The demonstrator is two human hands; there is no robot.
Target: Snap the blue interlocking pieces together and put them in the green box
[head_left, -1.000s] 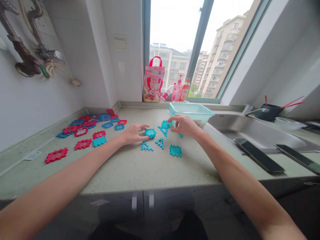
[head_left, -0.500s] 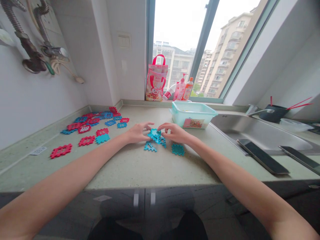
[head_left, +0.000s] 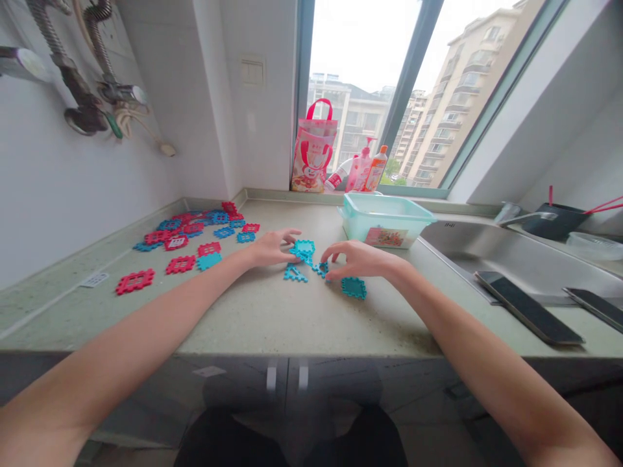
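my left hand [head_left: 267, 250] now pinches the teal hexagon piece [head_left: 304, 248]; my right hand [head_left: 357, 259] has dropped, fingers loosely open, onto a small triangle [head_left: 320, 268].

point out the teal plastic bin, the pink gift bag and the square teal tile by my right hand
teal plastic bin [head_left: 389, 228]: head view, front wall
pink gift bag [head_left: 313, 159]: head view, front panel
square teal tile [head_left: 354, 287]: head view, centre
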